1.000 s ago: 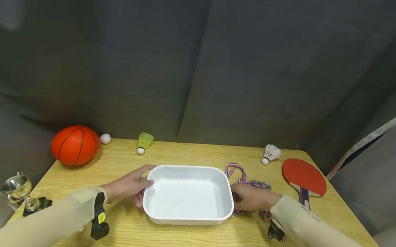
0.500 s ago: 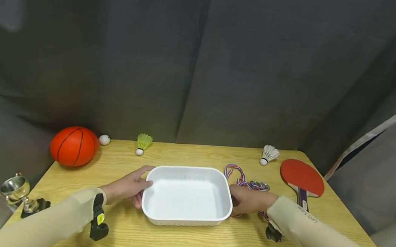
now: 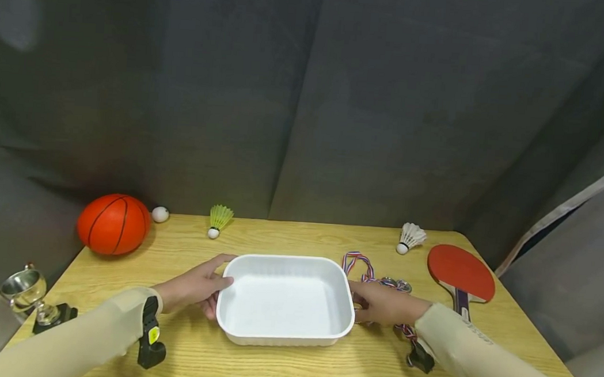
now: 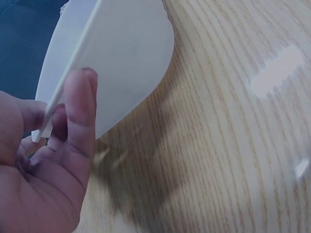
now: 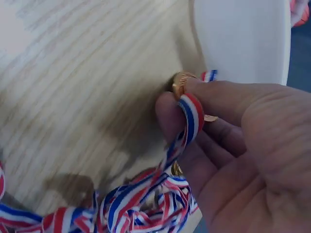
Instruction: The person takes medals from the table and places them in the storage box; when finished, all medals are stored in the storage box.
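A white rectangular tray (image 3: pixel 287 303) stands in the middle of the wooden table. My left hand (image 3: pixel 197 286) pinches its left rim, thumb over the edge and fingers beneath, as the left wrist view also shows. Beside the tray's right wall is my right hand (image 3: pixel 385 304). Its thumb and fingers pinch a bronze-coloured medal (image 5: pixel 182 85), seen partly covered in the right wrist view. A red, white and blue ribbon (image 5: pixel 193 116) runs from the medal across the fingers. Below it lies a tangle of such ribbons (image 5: pixel 146 204), and more silver medals (image 3: pixel 397 284) lie behind the hand.
Along the back stand an orange basketball (image 3: pixel 114 224), a small white ball (image 3: pixel 160 214), a yellow shuttlecock (image 3: pixel 219 221) and a white shuttlecock (image 3: pixel 410 238). A red table tennis bat (image 3: pixel 461 273) lies right; a trophy cup (image 3: pixel 33 296) stands left. A dark curtain (image 3: pixel 307 96) hangs behind.
My right hand and forearm have shifted slightly beside the tray's right wall. The left hand keeps its grip, and the tray has not visibly moved on the table.
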`<state>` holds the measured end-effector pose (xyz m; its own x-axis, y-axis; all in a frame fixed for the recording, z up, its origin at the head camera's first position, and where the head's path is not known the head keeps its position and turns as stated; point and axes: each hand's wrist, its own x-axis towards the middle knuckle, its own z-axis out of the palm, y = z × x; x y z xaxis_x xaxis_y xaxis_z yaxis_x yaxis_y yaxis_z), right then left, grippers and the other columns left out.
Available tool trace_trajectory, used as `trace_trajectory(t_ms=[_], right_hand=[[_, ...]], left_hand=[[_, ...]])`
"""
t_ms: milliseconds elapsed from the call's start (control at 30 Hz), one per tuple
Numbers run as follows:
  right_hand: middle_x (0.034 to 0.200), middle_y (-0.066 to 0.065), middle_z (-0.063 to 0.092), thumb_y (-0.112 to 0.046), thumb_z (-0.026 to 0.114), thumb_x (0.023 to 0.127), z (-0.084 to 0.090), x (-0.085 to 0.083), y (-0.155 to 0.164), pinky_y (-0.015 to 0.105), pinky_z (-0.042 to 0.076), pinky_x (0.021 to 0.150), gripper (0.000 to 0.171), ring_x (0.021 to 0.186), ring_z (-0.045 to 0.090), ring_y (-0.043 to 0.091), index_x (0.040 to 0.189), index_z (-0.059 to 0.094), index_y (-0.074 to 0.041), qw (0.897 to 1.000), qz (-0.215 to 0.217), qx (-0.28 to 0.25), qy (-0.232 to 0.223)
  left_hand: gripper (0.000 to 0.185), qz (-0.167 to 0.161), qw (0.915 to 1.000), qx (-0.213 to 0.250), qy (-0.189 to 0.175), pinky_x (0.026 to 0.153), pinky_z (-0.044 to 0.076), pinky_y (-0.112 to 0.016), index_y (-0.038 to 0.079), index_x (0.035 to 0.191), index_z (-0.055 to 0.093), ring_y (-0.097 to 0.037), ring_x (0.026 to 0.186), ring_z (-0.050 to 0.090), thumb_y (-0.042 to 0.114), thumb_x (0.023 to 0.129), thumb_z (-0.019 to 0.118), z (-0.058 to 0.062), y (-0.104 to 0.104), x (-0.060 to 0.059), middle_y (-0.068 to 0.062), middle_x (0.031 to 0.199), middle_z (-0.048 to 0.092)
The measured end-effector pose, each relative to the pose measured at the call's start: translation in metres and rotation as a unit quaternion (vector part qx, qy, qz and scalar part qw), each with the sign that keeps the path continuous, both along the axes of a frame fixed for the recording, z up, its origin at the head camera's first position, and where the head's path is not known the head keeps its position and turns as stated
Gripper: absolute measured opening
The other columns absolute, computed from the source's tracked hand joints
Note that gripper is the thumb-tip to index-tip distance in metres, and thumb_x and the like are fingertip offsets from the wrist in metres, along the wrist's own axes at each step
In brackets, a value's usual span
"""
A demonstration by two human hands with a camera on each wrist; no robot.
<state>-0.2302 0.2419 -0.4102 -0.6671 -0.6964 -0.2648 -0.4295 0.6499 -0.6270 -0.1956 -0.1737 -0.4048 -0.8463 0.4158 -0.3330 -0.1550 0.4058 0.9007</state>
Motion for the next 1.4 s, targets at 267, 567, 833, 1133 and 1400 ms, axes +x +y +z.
trace_trajectory(t_ms=[267,567,833,1133,1400], right_hand=[[0.094,0.009,0.072,-0.005,0.067,0.101,0.024,-0.015,0.025,0.025,0.062,0.065,0.017,0.073,0.067,0.014,0.118,0.067,-0.004,0.998,-0.042,-0.048,-0.013],[0.108,0.017,0.072,-0.012,0.063,0.105,0.071,-0.031,0.057,0.025,0.066,0.085,0.039,0.09,0.074,0.013,0.138,0.054,0.009,0.98,-0.154,-0.116,-0.048],[0.117,0.016,0.074,-0.018,0.061,0.107,0.126,-0.037,0.062,0.025,0.067,0.087,0.037,0.098,0.076,0.015,0.139,0.056,0.0,0.97,-0.197,-0.142,-0.018],[0.112,0.001,0.079,-0.019,0.06,0.107,0.196,-0.037,0.032,0.024,0.066,0.091,0.041,0.103,0.079,0.016,0.142,0.052,0.0,0.961,-0.177,-0.212,0.026],[0.109,0.009,0.078,-0.009,0.067,0.102,0.24,-0.029,-0.023,0.026,0.066,0.092,0.035,0.1,0.08,0.02,0.132,0.055,0.002,0.919,-0.16,-0.359,0.017]], left_hand=[[0.058,0.0,1.0,0.009,-0.003,0.053,0.059,-0.021,0.015,0.165,0.023,-0.012,0.056,0.063,0.018,0.112,0.048,-0.001,-0.001,0.0,-0.011,0.075,0.064],[0.057,0.02,0.9997,0.002,-0.017,0.052,0.06,-0.022,0.017,0.165,0.024,-0.013,0.055,0.062,0.019,0.113,0.047,-0.001,0.001,0.0,-0.012,0.077,0.064],[0.057,0.025,0.9994,0.006,-0.023,0.052,0.06,-0.023,0.019,0.165,0.024,-0.014,0.056,0.062,0.019,0.113,0.047,-0.002,0.001,-0.001,-0.014,0.081,0.065],[0.057,0.024,0.9995,0.01,-0.019,0.053,0.06,-0.022,0.018,0.165,0.023,-0.014,0.057,0.062,0.02,0.113,0.047,-0.003,-0.001,-0.002,-0.013,0.081,0.064],[0.057,0.022,0.9993,0.024,-0.017,0.052,0.06,-0.022,0.017,0.165,0.022,-0.013,0.056,0.062,0.02,0.113,0.046,-0.004,-0.001,-0.003,-0.013,0.08,0.064]])
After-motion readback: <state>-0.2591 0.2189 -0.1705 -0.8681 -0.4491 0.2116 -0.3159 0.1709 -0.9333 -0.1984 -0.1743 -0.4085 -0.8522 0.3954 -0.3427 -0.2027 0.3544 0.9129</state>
